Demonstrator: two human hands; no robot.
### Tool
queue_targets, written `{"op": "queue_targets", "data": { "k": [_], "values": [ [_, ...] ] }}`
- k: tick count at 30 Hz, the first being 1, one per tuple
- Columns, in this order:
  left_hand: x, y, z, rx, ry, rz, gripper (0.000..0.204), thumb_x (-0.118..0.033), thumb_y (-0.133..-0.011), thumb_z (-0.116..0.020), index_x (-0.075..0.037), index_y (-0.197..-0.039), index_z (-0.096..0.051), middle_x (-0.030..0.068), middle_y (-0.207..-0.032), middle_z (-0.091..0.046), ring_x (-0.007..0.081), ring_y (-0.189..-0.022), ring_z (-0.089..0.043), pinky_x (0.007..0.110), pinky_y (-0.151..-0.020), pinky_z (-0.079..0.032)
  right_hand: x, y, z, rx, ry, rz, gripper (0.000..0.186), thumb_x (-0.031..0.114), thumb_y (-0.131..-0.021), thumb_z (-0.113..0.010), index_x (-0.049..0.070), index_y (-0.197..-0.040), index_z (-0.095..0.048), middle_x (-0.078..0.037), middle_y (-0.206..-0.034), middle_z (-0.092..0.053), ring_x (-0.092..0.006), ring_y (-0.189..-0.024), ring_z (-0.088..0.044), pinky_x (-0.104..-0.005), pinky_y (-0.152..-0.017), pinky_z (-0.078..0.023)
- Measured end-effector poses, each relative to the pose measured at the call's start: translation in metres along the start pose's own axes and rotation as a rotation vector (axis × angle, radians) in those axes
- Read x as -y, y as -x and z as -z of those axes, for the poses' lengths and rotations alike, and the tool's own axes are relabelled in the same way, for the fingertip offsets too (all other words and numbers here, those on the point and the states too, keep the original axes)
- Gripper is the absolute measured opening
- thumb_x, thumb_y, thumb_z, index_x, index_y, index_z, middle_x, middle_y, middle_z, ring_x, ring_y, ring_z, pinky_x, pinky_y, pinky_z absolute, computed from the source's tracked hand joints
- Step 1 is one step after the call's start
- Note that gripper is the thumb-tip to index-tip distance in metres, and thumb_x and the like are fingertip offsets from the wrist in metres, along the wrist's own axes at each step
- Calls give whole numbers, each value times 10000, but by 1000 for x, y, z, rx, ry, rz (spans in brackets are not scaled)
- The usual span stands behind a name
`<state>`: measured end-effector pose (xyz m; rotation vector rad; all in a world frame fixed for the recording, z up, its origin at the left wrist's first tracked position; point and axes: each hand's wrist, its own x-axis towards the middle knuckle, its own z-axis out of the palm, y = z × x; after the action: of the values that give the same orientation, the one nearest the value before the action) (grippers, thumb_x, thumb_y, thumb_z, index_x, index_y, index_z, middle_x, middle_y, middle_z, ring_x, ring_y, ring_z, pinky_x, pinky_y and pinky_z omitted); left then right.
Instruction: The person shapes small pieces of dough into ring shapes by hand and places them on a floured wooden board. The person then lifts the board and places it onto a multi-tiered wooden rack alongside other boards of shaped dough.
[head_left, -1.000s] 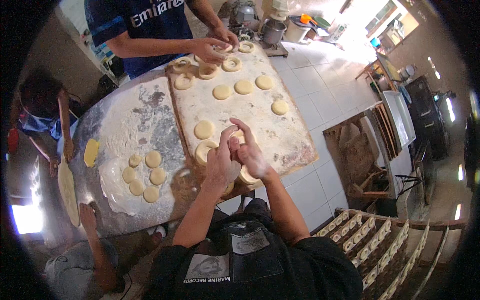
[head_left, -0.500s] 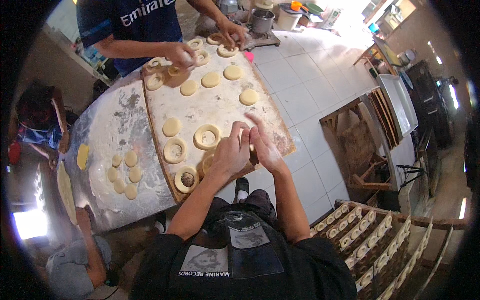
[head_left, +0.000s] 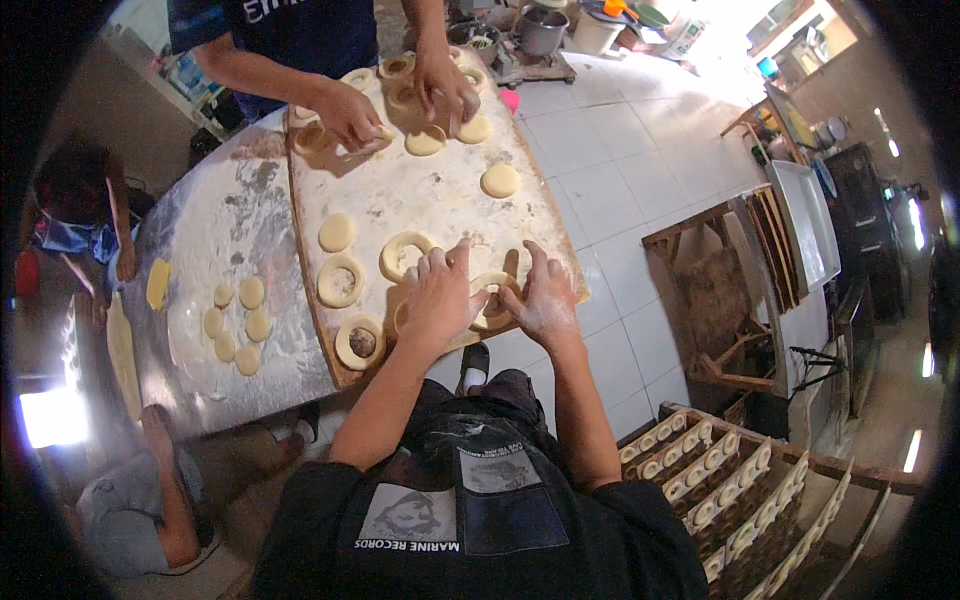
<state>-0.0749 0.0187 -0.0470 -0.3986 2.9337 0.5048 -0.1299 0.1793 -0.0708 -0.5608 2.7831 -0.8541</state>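
Dough ring — between both hands

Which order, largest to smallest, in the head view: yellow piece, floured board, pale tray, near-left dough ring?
1. Floured board
2. Pale tray
3. Near-left dough ring
4. Yellow piece
Apparent size only.

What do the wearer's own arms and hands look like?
The left hand and right hand are bare, with no gloves or rings visible; pale dust marks the right. Both forearms are uncovered below short, black sleeves of a shirt with grey printed panels and pale lettering.
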Motion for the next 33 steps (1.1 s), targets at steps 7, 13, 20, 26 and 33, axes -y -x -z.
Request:
{"op": "queue_targets", "data": {
  "k": [7,13,20,26,33],
  "values": [
    [4,-7,-15,-113,43,-35,730,-335,-781,-722,-108,-1392,-395,186,-1132,-532,359,-1096,-519,488,-924,-385,11,-6,-2,7,99,-47,761,251,-750,-728,83,-1401,-373,-223,-985,-577,-397,-944,-553,-491,-847,-439],
    [45,39,9,-173,340,-1,677,-224,-781,-711,-105,-1371,-403,227,-1098,-519,410,-1039,-532,526,-903,-410,80,2,-21,-132,85,195,466,191,-810,-686,48,-1231,-548,-178,-1052,-600,-349,-912,-581,-452,-790,-475],
    [227,133,13,-472,515,514,460,-63,-815,-593,-27,-1262,-487,269,-1059,-614,432,-1013,-581,507,-882,-449,262,-17,-132,614,-197,506,324,304,-927,-546,5,-986,-655,-205,-931,-675,-380,-876,-649,-422,-783,-504],
    [326,182,36,-564,609,782,395,-217,-888,-602,-13,-1221,-541,283,-989,-650,448,-944,-623,491,-824,-489,324,-7,-275,317,144,719,344,210,-814,-611,-73,-982,-507,-302,-895,-621,-434,-902,-619,-497,-786,-498],
    [368,193,45,-383,760,579,387,-220,-878,-665,23,-1170,-595,210,-943,-682,254,-875,-691,354,-753,-541,369,-6,-225,773,-268,550,372,203,-844,-678,23,-1083,-458,-187,-863,-651,-345,-836,-651,-426,-772,-498]
  ]
}}
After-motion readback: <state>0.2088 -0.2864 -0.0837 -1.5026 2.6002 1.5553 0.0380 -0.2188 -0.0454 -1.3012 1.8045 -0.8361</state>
